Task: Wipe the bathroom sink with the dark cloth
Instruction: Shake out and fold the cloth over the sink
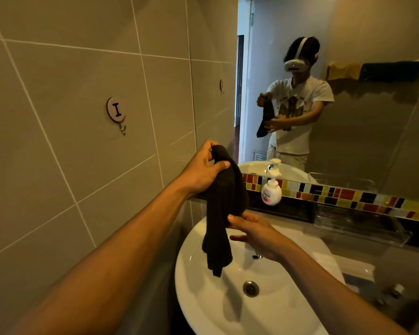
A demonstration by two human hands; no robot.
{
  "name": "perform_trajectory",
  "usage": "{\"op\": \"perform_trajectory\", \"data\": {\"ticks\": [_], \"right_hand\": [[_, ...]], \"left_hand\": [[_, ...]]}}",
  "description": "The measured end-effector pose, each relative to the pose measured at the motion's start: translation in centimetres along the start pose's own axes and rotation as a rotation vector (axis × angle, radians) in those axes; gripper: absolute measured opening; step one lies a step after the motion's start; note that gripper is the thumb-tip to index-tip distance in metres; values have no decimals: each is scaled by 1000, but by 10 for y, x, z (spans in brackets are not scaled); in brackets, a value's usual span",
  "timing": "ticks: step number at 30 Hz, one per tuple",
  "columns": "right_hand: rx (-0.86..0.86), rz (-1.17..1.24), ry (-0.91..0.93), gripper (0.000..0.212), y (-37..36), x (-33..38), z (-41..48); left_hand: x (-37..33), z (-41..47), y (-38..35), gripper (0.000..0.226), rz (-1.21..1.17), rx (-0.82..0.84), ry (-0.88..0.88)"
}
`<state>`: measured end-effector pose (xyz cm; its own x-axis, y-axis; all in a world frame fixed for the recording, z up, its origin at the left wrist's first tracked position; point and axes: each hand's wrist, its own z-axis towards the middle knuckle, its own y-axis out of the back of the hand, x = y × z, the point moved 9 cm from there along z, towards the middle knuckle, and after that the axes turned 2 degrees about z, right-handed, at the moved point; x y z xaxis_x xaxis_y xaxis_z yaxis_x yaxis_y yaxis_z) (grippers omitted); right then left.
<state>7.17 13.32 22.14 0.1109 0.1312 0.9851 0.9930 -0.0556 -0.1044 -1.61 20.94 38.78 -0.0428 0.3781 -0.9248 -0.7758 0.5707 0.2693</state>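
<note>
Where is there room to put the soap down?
Bare white ledge between the sink bowl and the clear tray. The bowl around the drain is free. Crowded: the back strip by the soap bottle, under the cloth.

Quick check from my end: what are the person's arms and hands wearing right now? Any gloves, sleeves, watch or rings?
Both forearms are bare up to the frame edge, with no sleeves in the head view. The left hand and right hand have no gloves, and no watch, bracelet or rings show on the visible sides. The mirror reflection shows a white short-sleeved T-shirt with a dark print on the chest.
</note>
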Motion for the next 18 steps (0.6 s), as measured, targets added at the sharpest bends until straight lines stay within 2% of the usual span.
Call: {"op": "perform_trajectory", "data": {"ticks": [3,8,11,16,18], "right_hand": [[-46,9,30,66,1,1,2],[-81,79,56,70,14,6,2],[-111,-62,15,71,23,2,-2],[-94,-251,6,36,36,8,-12],[-100,-367,-15,35,40,9,-16]], "left_hand": [[10,-3,2,28,-48,6,52],[31,-12,1,36,-172,40,144],[46,-16,5,39,-225,2,190],[97,-35,18,55,-314,-185,338],[122,-46,13,62,-310,-204,402]]}}
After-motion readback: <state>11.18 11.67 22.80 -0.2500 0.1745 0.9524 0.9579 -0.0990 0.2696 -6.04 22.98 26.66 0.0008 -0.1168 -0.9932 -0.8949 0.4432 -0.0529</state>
